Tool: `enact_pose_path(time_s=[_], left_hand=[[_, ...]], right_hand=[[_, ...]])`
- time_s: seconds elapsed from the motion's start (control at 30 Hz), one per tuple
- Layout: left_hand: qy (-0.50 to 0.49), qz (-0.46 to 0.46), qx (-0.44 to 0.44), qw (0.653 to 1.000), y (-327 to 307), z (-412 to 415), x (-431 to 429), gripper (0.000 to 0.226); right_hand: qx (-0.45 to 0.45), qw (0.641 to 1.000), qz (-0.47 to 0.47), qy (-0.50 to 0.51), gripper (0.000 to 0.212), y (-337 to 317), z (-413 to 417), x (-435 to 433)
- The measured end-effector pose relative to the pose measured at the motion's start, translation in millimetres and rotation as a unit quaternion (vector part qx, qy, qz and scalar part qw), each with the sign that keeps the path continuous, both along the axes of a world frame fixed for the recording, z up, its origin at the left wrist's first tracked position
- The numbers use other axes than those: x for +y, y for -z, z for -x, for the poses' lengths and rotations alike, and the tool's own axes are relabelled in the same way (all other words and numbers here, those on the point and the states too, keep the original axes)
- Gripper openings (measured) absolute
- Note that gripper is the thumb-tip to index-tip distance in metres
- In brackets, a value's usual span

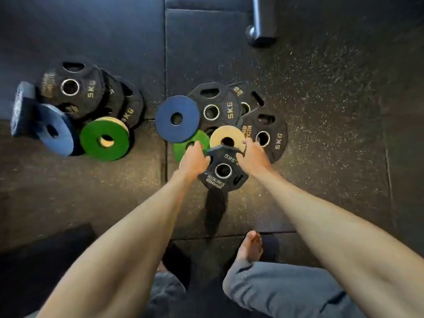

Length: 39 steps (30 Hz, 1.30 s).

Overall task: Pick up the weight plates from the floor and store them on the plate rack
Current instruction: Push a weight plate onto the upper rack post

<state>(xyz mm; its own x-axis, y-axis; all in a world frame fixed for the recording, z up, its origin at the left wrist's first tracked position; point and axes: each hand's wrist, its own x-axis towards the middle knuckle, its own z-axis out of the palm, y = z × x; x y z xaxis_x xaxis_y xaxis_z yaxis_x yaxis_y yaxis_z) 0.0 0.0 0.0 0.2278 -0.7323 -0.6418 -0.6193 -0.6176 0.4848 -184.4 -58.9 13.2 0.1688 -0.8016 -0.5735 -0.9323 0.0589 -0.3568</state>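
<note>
a single wide-angle camera was worn on the person's head and faced forward and steeply down, almost straight at the rubber floor [321, 111]. it sat high over the floor but close to the body: both forearms ran up from the lower edge to the left hand [193, 160] and right hand [252, 157], which gripped a small black plate [216, 183] near the frame's middle. a bare foot [251, 245] showed low down, and the wide lens also took in a heap of plates [75, 106] far to the left.

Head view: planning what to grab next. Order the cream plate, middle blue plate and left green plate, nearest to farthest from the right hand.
1. Cream plate, just beyond the right hand.
2. Middle blue plate, farther left in the same pile.
3. Left green plate, in the far-left group.
</note>
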Motion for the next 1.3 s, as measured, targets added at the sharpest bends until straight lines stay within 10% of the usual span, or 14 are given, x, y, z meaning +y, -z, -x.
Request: enact_pose_path(time_s=[0.33,0.7,0.9,1.1,1.3], left_hand=[[0.093,0.023,-0.071,0.993,71,26,-3,0.063],[0.154,0.015,-0.147,0.977,72,60,-47,0.034],[0.195,0.202,-0.238,0.93,76,100,-100,0.038],[0.236,0.17,-0.165,0.942,103,134,-165,0.066],[0.215,0.122,-0.141,0.959,120,160,-206,0.068]], right_hand=[[-0.052,0.993,-0.058,0.083,0.04,83,36,15],[-0.019,0.978,-0.159,0.134,0.069,95,61,6],[0.034,0.973,-0.007,0.23,0.036,100,99,-32],[-0.014,0.893,-0.124,0.432,0.079,131,127,-48],[-0.185,0.784,-0.261,0.531,0.067,166,104,-37]])
